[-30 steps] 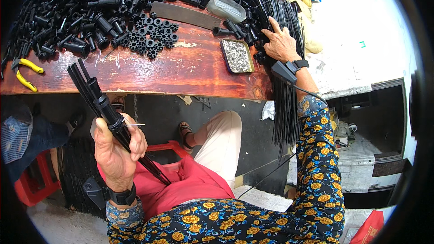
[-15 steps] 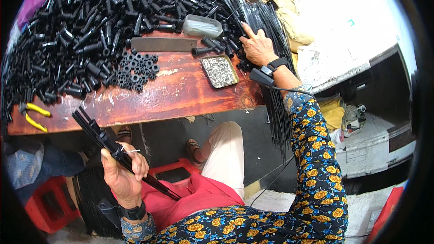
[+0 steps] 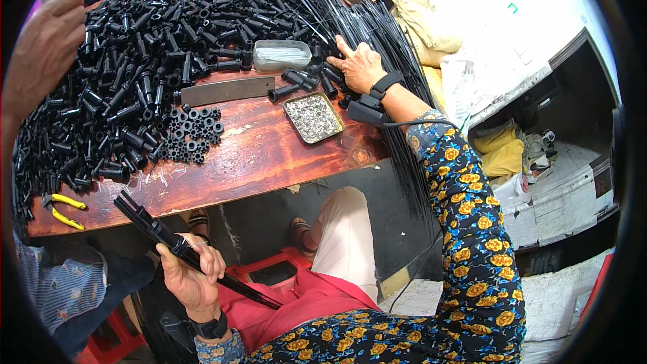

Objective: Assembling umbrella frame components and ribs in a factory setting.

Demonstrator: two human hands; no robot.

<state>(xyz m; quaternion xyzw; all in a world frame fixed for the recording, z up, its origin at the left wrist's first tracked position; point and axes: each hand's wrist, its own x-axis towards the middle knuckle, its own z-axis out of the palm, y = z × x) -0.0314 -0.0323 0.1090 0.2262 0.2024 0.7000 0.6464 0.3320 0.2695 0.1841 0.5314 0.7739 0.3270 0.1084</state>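
Observation:
My left hand (image 3: 192, 273) is closed around a bundle of thin black rods with black plastic sleeves (image 3: 149, 224), held slanting over my lap, below the table edge. Out at the far right, my right hand (image 3: 360, 67) rests at a pile of long thin black rods (image 3: 397, 50), index finger stretched out and the others loosely bent. Nothing shows in its grip. Beside it lie several short black tubes (image 3: 296, 81). A square tin of small silvery bits (image 3: 313, 118) and a clear tray of thin pale strips (image 3: 282, 56) stand left of that hand.
A heap of black tubular parts (image 3: 135, 74) covers the table's left and back. A flat metal bar (image 3: 228, 91), black rings (image 3: 192, 131) and yellow-handled pliers (image 3: 66, 210) lie nearer me. Another person's hand (image 3: 47, 50) is at the left. Yellow sacks (image 3: 421, 23) lie at the back right.
My view has shifted, showing more of the table's far side. A co-worker's hand has come in at the left. Both my hands keep nearly the same places.

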